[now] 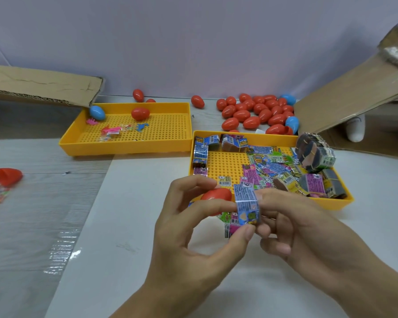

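Note:
My left hand [189, 239] holds a red plastic egg [216, 195] between its fingers, and its thumb and forefinger also pinch a small blue printed paper box [247, 208]. My right hand [303, 232] grips the same box from the right side, fingers curled behind it. Both hands hover just in front of the near yellow tray [225, 161], which holds several folded printed boxes and flat paper labels [271, 166]. A bundle of flat boxes [315, 152] rests on that tray's far right rim.
A second yellow tray [129, 148] at the back left holds a red egg, a blue egg [97, 112] and small toys. A pile of red eggs [255, 111] lies behind the trays. Cardboard flaps [345, 104] stand at both sides. More red egg halves [8, 176] lie at the left edge.

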Motion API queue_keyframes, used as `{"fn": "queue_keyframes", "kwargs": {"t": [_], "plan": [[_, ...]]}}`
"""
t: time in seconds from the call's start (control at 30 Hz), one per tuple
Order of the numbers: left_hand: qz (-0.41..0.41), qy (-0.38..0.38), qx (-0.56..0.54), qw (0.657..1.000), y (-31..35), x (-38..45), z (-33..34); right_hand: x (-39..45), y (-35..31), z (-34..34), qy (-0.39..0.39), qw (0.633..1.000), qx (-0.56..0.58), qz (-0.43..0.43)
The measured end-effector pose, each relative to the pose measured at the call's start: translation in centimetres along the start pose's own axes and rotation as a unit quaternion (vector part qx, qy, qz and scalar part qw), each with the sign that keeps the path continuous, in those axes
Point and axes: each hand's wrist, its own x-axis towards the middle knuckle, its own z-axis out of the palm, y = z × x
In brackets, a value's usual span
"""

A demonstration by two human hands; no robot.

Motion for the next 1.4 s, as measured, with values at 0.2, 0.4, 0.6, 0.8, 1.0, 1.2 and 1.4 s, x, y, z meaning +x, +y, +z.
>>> {"fn": "queue_keyframes", "kwargs": {"t": [0.2, 0.4, 0.6, 0.8, 1.0, 1.2, 1.4], "plan": [[0.000, 0.001, -0.031, 1.000, 0.0, 0.2, 0.0, 0.0, 0.7, 0.2, 0.051, 0.985, -0.101, -0.131], [-0.069, 0.004, -0.127, 0.989, 0.2, 0.0, -0.1, -0.3, 0.6, 0.1, 0.043, 0.961, -0.171, -0.211], [-0.134, -0.036, -0.192, 0.972, 0.6, 0.3, -0.1, -0.2, 1.0, -0.3, -0.027, 0.932, -0.292, -0.215], [-0.167, -0.044, -0.196, 0.965, 0.9, 0.3, -0.3, -0.4, 0.6, -0.4, 0.002, 0.912, -0.306, -0.274], [-0.169, -0.065, -0.181, 0.967, 0.8, 0.3, -0.4, -0.6, 0.4, -0.2, -0.045, 0.941, -0.250, -0.225], [-0.174, -0.080, -0.169, 0.967, 0.2, 0.2, -0.6, -0.5, 0.0, -1.0, -0.131, 0.983, -0.097, -0.086], [-0.150, -0.084, -0.155, 0.973, 0.1, 0.1, -0.6, -0.5, -0.4, -1.0, -0.142, 0.985, -0.091, -0.025]]}}
